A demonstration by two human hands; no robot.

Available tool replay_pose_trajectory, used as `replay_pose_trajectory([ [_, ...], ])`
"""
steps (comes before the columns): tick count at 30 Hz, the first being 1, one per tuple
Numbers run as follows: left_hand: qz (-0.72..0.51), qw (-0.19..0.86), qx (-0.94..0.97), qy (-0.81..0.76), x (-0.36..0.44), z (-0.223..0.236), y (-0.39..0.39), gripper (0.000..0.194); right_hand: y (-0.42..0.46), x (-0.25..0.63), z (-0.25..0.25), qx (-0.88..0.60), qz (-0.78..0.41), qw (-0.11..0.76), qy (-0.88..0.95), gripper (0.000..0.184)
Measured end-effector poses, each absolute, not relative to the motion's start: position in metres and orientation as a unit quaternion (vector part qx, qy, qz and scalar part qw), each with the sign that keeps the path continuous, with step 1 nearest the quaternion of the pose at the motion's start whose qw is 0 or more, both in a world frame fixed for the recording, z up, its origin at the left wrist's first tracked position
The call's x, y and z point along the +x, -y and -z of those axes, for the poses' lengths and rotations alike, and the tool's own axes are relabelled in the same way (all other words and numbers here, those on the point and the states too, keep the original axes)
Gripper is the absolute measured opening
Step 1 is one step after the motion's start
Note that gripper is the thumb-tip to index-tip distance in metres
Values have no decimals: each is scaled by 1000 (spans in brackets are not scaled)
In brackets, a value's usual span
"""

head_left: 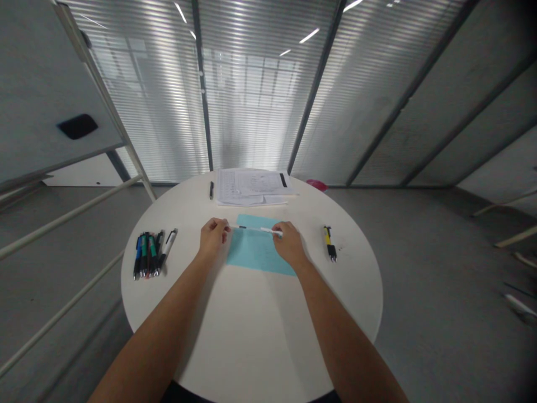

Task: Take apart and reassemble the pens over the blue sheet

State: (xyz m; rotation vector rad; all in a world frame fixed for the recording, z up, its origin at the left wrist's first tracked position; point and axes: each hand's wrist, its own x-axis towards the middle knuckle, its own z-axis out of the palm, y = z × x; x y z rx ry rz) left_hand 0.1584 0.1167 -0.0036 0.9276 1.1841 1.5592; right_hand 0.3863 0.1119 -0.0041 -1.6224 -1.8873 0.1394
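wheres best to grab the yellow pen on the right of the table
Pinch the yellow pen around mid-barrel from above, using the right hand: it lies flat on the table, with a dark pen close beside it, so top-down fits best.

Gaps between left hand (213, 235) and pen row (149, 254), right hand (289, 243) and yellow pen (329, 243)

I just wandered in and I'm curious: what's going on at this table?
A person is holding a slim white pen level between their left hand and right hand, over a light blue paper sheet on a round white table. A group of multicoloured pens lies to the left, a yellow-and-black pen to the right, and a stack of printed white papers farther off.
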Motion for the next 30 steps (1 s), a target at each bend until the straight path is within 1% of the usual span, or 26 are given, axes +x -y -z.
replay_pose_trajectory([
  [2, -633, 468, 387, -479, 158, 4, -117, 23, -111, 387, 4, -643, -51, 267, 716, 17],
  [4, -632, 467, 393, -477, 158, 5, -118, 22, -110, 386, 3, -655, -45, 238, 716, 17],
  [6, -634, 470, 389, -475, 157, 5, -118, 21, -108, 385, 1, -651, -38, 244, 718, 17],
  [8, -637, 473, 381, -474, 157, 4, -118, 21, -104, 382, -3, -625, -39, 272, 730, 20],
  [11, -632, 471, 387, -479, 157, 3, -118, 21, -97, 375, -7, -555, -51, 301, 774, 34],
  [13, -623, 470, 401, -480, 157, 3, -117, 21, -93, 369, -8, -520, -57, 291, 801, 39],
  [14, -620, 471, 407, -478, 157, 3, -116, 21, -92, 366, -8, -512, -61, 281, 809, 38],
  [18, -614, 483, 409, -472, 158, 5, -116, 21, -92, 361, -6, -512, -74, 253, 818, 21],
  [23, -637, 473, 372, -483, 154, 2, -118, 20, -97, 369, -6, -549, -49, 264, 791, 20],
  [27, -662, 434, 354, -498, 148, 0, -120, 17, -101, 376, -8, -603, -27, 263, 753, 20],
  [30, -652, 395, 390, -516, 148, 0, -119, 15, -101, 377, -8, -622, -17, 260, 739, 20],
])
